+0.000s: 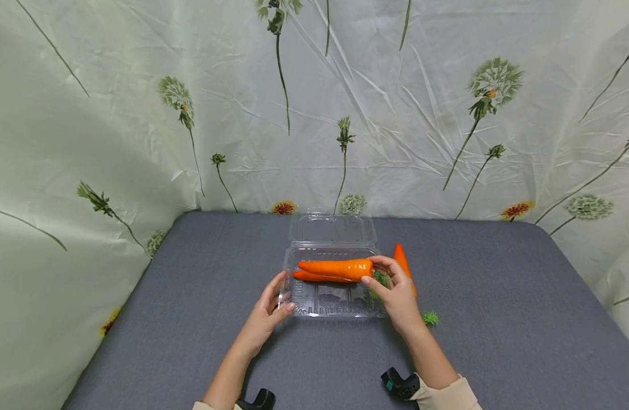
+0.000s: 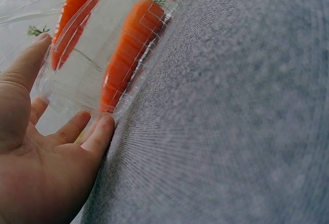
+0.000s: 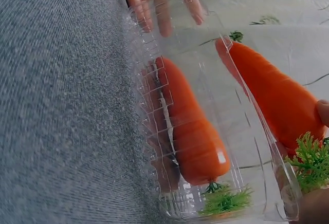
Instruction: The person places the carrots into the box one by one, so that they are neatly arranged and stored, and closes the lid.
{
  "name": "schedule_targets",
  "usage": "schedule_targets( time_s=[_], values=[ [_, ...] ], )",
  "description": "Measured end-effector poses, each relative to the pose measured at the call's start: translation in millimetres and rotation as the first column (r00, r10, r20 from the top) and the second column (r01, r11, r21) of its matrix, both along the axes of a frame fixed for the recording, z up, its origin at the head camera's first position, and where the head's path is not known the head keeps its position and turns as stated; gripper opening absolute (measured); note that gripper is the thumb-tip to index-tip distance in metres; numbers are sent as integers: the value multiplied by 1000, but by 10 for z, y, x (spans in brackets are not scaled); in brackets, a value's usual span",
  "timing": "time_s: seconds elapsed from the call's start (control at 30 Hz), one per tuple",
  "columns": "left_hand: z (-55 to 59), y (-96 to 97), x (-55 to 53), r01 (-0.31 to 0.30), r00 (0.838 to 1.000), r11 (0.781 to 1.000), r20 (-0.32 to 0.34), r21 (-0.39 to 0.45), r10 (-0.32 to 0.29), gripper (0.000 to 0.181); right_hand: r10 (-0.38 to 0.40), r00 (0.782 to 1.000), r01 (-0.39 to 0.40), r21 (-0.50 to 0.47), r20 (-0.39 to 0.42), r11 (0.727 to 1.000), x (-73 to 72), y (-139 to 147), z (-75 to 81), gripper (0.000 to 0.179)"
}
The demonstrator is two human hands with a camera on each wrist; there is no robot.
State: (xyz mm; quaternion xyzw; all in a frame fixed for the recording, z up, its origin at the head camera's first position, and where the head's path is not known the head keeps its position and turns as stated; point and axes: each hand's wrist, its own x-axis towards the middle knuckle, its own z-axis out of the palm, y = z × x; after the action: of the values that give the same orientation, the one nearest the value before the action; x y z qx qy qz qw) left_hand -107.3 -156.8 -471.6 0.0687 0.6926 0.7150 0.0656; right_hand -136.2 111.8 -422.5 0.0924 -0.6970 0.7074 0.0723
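My right hand [image 1: 398,296] grips an orange carrot [image 1: 340,267] by its thick end, thumb in front and fingers behind. The carrot is level over a clear plastic box [image 1: 306,304], its tip pointing left and green leaves [image 3: 311,162] hanging below the hand. Inside the box lies a second carrot [image 3: 193,131], partly covered by the held one in the head view. At the box's left end, my left hand [image 1: 265,313] touches the wall with spread, fairly straight fingers, its thumb [image 2: 31,62] by the upper rim.
The box's hinged lid [image 1: 332,229] lies back, away from me. A third carrot [image 1: 402,262] rests on the grey table [image 1: 217,273] right of the box, partly hidden by my right hand, its green leaves [image 1: 430,318] showing. A flowered curtain [image 1: 396,142] hangs behind the table.
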Motion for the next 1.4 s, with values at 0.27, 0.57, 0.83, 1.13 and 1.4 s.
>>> schedule_targets(
  time_s=[0.27, 0.57, 0.83, 1.13, 1.4],
  values=[
    [-15, -7, -6, -1, 1000, 1000, -7, 4, 1, 68, 51, 999, -52, 68, 10, 996, -28, -64, 18, 40],
    [-10, 3, -7, 1, 1000, 1000, 1, -2, -1, 68, 117, 992, -122, 119, 45, 985, -44, -103, -29, 40],
    [-8, -1, -7, 11, 999, 1000, -33, 16, -10, 67, 125, 991, -132, 188, 52, 973, -58, -105, -46, 41],
    [30, 11, 8, 7, 1000, 1000, -18, 27, -6, 67, 152, 982, -174, 218, 113, 960, -77, -124, 53, 38],
    [18, 6, 1, 0, 1000, 1000, 1, 22, 0, 67, 202, 965, -246, 299, 169, 922, -169, -58, 18, 38]
  ],
)
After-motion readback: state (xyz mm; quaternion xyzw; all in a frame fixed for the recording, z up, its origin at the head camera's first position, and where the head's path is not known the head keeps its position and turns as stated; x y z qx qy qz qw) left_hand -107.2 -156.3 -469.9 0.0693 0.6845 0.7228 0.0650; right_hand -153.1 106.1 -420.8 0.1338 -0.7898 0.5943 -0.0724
